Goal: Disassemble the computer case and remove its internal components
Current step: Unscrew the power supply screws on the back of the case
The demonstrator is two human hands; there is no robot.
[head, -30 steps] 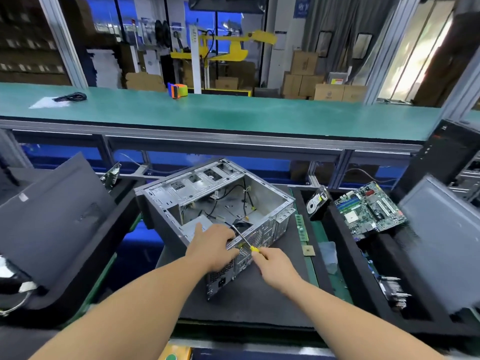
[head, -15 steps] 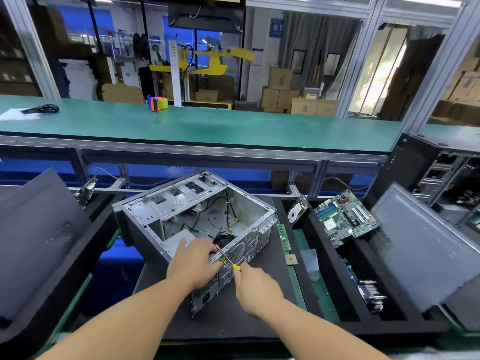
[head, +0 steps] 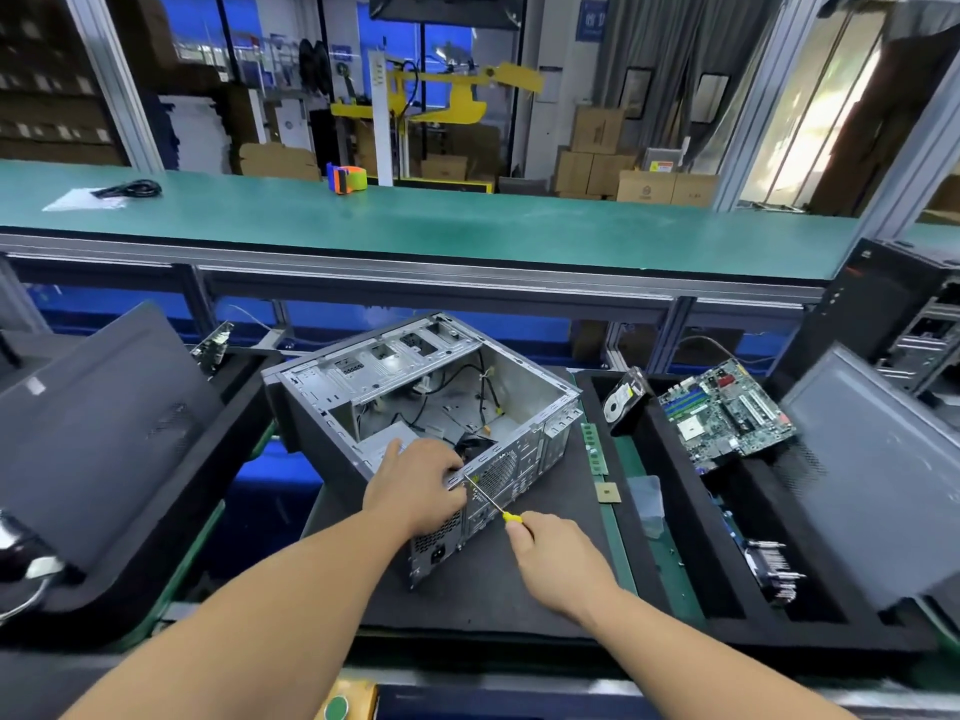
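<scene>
An open grey computer case [head: 395,376] lies on its side on a black foam mat [head: 561,517], with loose black cables and a power supply still inside. My left hand [head: 415,485] grips the case's near top edge at the rear panel. My right hand [head: 558,558] holds a yellow-handled screwdriver [head: 491,504]; its thin shaft points up-left and its tip meets the rear panel beside my left fingers. A removed green motherboard [head: 727,413] leans in the black tray at right, next to a hard drive [head: 621,402].
A dark side panel [head: 98,423] leans in the left foam tray and a grey panel [head: 878,475] in the right one. RAM sticks [head: 592,449] and a CPU chip [head: 609,493] lie on the mat's right edge. Another tower [head: 904,324] stands far right. A green shelf [head: 415,220] runs behind.
The view has shifted slightly. My right hand has drawn back a little toward me with the screwdriver, whose tip stays at the rear panel. My left hand stays on the case edge.
</scene>
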